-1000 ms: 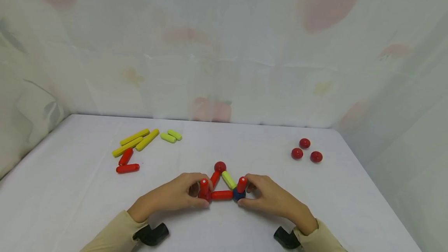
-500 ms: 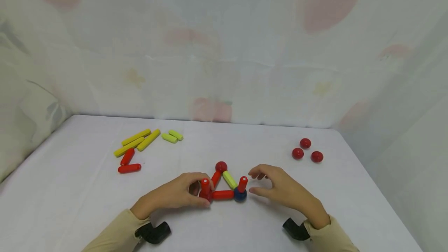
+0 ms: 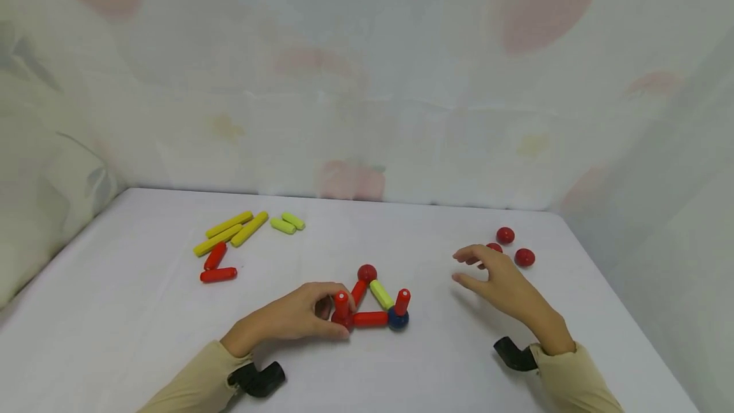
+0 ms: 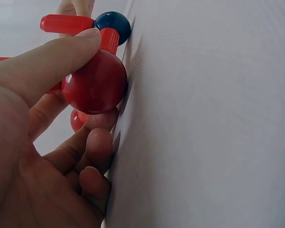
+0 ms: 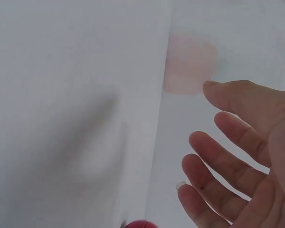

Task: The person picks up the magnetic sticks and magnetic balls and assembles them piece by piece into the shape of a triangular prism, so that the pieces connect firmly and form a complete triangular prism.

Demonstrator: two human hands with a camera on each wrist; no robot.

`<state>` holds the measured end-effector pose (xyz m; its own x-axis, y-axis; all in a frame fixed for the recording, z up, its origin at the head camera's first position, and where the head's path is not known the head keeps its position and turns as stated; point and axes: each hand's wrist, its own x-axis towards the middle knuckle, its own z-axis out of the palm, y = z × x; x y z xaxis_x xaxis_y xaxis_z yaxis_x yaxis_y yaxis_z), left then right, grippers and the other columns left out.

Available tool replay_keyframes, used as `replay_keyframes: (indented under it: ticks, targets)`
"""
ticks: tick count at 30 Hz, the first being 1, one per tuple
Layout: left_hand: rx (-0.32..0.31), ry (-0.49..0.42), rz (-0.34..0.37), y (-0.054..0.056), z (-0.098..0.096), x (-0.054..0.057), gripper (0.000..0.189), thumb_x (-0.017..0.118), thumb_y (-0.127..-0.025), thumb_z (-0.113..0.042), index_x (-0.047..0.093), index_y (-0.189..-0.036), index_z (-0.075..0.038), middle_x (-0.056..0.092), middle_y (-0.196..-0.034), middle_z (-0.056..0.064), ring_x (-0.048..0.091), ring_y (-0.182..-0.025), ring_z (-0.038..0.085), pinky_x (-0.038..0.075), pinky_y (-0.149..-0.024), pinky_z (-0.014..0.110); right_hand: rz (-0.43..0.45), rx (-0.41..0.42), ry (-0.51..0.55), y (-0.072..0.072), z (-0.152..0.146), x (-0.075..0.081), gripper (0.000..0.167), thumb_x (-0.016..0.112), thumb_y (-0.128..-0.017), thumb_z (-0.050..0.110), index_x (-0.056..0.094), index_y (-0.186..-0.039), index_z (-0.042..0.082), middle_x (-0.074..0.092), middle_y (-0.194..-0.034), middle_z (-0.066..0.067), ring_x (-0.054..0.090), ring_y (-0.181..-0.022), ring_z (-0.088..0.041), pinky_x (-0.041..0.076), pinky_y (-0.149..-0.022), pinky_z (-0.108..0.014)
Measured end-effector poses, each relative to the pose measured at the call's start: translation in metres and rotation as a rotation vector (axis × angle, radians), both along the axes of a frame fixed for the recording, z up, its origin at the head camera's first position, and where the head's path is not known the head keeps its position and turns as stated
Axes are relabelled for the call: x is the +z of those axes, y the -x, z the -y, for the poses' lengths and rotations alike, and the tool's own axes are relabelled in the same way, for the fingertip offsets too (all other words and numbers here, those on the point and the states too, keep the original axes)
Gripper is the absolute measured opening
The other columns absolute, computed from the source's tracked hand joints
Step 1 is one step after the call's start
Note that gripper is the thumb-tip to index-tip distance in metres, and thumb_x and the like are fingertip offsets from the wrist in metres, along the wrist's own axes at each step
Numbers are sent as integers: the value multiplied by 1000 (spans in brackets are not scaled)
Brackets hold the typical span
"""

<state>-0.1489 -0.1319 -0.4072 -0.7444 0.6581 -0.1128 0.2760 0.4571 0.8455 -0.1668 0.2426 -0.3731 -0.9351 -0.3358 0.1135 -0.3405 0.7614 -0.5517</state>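
Observation:
A triangle of rods and balls lies mid-table: a red ball at the back, a dark blue ball at front right, another red ball at front left. A red rod, a lime rod and a second red rod join them. One short red rod stands up from the blue ball, another from the front-left ball. My left hand holds that front-left ball between thumb and fingers. My right hand, fingers spread and holding nothing, hovers just in front of the loose red balls.
Three loose red balls lie at back right, one partly hidden behind my right hand. At back left are several yellow rods, two lime rods and two red rods. A patterned cloth hangs behind the table.
My right hand has let go of the blue ball corner and moved right and back towards the loose red balls. The left hand still holds its corner of the triangle.

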Motion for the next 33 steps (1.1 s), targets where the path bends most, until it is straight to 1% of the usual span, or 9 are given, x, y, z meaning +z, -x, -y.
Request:
replay_keyframes:
  ticks: [5,8,12,17,19,20,26,29,33]
  targets:
    - [1,2,8,0,1,0,27,79,-84,-35,62,-104,-29,55,-81,-2,51,-74,7,41,-62,20,-22,-31,-9,6,-12,1,38,74,-90,22,62,-122,4,66,-118,-12,60,-108,-34,52,-93,-53]
    - [0,1,6,0,1,0,27,79,-84,-35,62,-104,-30,55,-81,-3,50,-73,6,41,-62,20,-46,-32,-12,9,-17,3,37,74,-90,20,63,-121,3,66,-117,-14,60,-106,-35,52,-92,-54]
    - [-6,-6,2,0,1,0,27,79,-84,-34,62,-104,-29,55,-81,-4,50,-73,6,41,-62,20,-75,-36,-26,16,-23,3,36,74,-90,18,63,-120,2,66,-115,-15,60,-105,-33,51,-92,-52]
    - [-12,-21,1,0,0,1,27,79,-84,-34,62,-104,-28,54,-81,-4,50,-73,6,41,-62,20,-129,-38,-60,24,-30,0,35,75,-88,16,65,-117,0,67,-112,-16,60,-98,-29,50,-85,-47]
    - [-11,-17,-1,0,0,1,27,79,-84,-34,62,-104,-28,54,-81,-4,50,-73,6,41,-62,20,-149,-35,-66,27,-32,-1,34,76,-87,15,65,-116,-1,67,-111,-18,60,-97,-30,50,-82,-47]
    - [-10,-14,-2,0,0,1,26,79,-84,-34,62,-104,-28,54,-81,-4,50,-73,6,41,-62,20,-156,-35,-67,28,-33,-2,34,76,-87,14,65,-115,-1,67,-112,-19,60,-98,-31,50,-83,-48]
    - [-10,2,4,0,-1,1,25,79,-84,-34,63,-104,-30,55,-83,-5,51,-74,7,41,-63,20,-128,-55,-75,33,-40,-5,34,75,-87,12,64,-116,-2,66,-117,-21,58,-110,-39,47,-93,-55]
    - [-8,3,11,0,-1,1,25,79,-85,-33,63,-104,-30,55,-83,-5,51,-75,7,41,-63,20,-100,-47,-79,35,-42,-7,34,73,-87,9,63,-117,-3,65,-118,-22,59,-110,-39,48,-92,-55]
    - [-2,5,18,0,-1,1,26,79,-85,-33,62,-104,-30,55,-83,-5,51,-74,7,41,-63,20,-63,-41,-94,37,-45,-10,34,70,-85,0,61,-118,-3,63,-119,-23,59,-108,-38,51,-91,-55]
